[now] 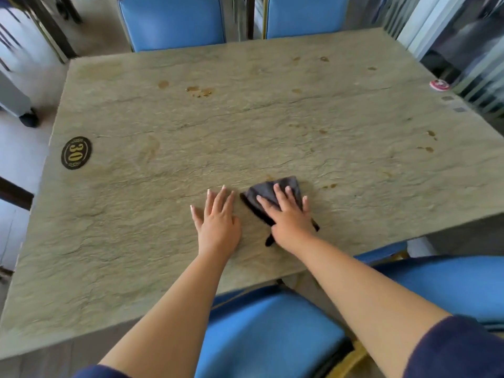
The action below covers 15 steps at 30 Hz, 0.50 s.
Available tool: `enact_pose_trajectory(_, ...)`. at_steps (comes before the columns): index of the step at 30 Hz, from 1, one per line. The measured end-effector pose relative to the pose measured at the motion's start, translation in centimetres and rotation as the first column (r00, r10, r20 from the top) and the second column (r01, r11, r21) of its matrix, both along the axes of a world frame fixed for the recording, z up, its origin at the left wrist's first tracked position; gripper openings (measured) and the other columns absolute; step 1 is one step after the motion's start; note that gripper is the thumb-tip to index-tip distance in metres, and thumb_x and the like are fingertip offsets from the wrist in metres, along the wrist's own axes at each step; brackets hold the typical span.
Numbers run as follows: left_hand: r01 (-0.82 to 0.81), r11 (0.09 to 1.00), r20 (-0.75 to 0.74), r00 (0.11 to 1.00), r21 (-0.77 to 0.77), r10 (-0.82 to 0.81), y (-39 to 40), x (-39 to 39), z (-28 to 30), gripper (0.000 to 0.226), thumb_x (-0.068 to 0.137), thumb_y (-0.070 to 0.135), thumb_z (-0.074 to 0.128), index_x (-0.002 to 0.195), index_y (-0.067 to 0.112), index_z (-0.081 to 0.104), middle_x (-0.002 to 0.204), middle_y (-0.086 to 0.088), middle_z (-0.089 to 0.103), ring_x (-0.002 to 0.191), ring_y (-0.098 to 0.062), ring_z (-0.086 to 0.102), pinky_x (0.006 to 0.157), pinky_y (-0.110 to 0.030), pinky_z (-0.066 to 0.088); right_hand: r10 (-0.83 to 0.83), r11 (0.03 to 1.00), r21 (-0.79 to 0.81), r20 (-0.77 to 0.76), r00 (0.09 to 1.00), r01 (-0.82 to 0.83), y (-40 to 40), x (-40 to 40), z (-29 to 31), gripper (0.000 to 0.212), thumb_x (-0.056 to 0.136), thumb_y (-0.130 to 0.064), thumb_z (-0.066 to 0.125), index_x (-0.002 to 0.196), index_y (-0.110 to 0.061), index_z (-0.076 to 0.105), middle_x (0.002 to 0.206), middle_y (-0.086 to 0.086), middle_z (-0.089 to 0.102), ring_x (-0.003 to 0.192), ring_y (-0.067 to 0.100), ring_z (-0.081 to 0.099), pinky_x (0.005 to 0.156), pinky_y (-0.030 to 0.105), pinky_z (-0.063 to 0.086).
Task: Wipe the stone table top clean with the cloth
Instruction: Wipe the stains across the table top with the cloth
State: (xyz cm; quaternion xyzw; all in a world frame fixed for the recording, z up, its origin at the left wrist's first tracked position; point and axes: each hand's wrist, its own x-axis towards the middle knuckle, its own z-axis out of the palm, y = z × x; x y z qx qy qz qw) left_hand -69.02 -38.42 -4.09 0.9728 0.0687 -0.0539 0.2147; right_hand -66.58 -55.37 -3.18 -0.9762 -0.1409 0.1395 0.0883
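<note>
Around the stone table top [191,159] I see blue chairs [171,20] at the far and near edges, a black oval number plaque [76,152] at left and brown stains [200,91] farther out. My right hand [289,216] presses flat, fingers spread, on the dark folded cloth [268,192] near the near edge, its long axis running near-left to far-right, while my left hand [218,219] lies open and empty just left of it.

The worktop [245,126] looks like matt, veined beige stone with a rippled, rough-looking grain, spotted with brownish stains. At its 6 o'clock side lies a dark grey cloth [266,193], soft and matt. The blue chairs [171,20] at 12 o'clock show smooth, faintly glossy upholstery.
</note>
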Motion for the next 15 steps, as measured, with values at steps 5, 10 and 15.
enact_pose_trajectory(5, -0.049, 0.998, -0.015, 0.999, 0.046, 0.050, -2.2, 2.0, -0.7, 0.059, 0.096, 0.034, 0.027, 0.154, 0.034, 0.011, 0.161, 0.018, 0.000, 0.147, -0.008, -0.015, 0.114, -0.054, -0.019, 0.413, 0.889, 0.179, 0.087, 0.907, -0.422, -5.0, 0.4, -0.6, 0.073, 0.083, -0.009, 0.050, 0.147, -0.037, 0.028, 0.160, -0.003, 0.013, 0.148, 0.017, 0.002, 0.118, 0.043, -0.008)
enact_pose_trajectory(10, -0.056, 0.992, 0.013, 0.998, 0.114, 0.055, -2.7, 1.9, -1.1, 0.065, 0.090, 0.046, 0.012, 0.154, 0.034, 0.005, 0.160, 0.020, -0.006, 0.145, -0.005, -0.020, 0.115, -0.054, -0.018, 0.021, 0.996, 0.080, 0.187, 0.982, -0.036, -7.4, 8.2, -1.8, 0.069, 0.087, -0.017, 0.047, 0.149, -0.037, 0.023, 0.161, 0.002, 0.008, 0.148, 0.023, 0.003, 0.116, 0.041, -0.006)
enact_pose_trajectory(15, -0.085, 0.985, 0.016, 0.996, 0.153, 0.083, -2.8, 2.3, -1.4, 0.070, 0.089, 0.044, 0.014, 0.154, 0.029, -0.007, 0.160, 0.017, -0.010, 0.145, -0.003, -0.019, 0.117, -0.054, -0.013, 0.019, 0.998, 0.055, 0.121, 0.992, -0.026, -2.0, 10.5, -1.2, 0.068, 0.088, -0.034, 0.042, 0.151, -0.037, 0.016, 0.162, 0.000, -0.001, 0.148, 0.022, -0.006, 0.117, 0.045, -0.010)
